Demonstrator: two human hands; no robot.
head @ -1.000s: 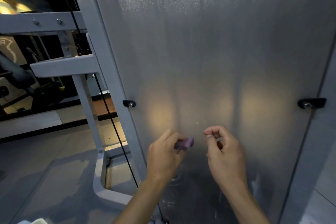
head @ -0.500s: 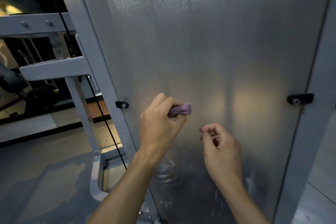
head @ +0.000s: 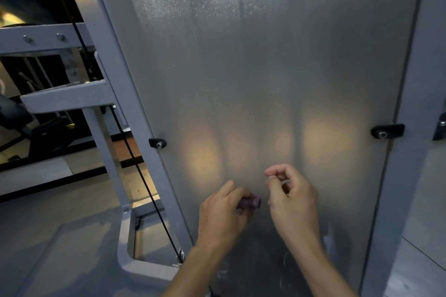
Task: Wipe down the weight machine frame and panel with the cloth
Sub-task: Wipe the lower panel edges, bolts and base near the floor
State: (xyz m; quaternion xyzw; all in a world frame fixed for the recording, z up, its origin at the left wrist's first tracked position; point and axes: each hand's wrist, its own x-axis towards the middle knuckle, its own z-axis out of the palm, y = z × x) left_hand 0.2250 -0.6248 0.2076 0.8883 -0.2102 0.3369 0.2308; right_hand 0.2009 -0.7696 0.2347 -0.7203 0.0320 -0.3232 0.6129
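The left hand (head: 223, 218) grips a purple cloth (head: 249, 202) against the gray panel (head: 277, 79). The right hand (head: 293, 202) is curled, holding nothing.

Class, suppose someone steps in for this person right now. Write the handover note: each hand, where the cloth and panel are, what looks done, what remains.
Left hand: grips the small bunched purple cloth against the lower part of the frosted translucent grey panel.
Right hand: fingers curled, holding nothing, close to the panel just right of the cloth.
Done: cannot be judged with certainty; faint smears show on the panel below the hands.
Left: probably the speckled upper panel and the grey metal frame upright at the panel's left edge.
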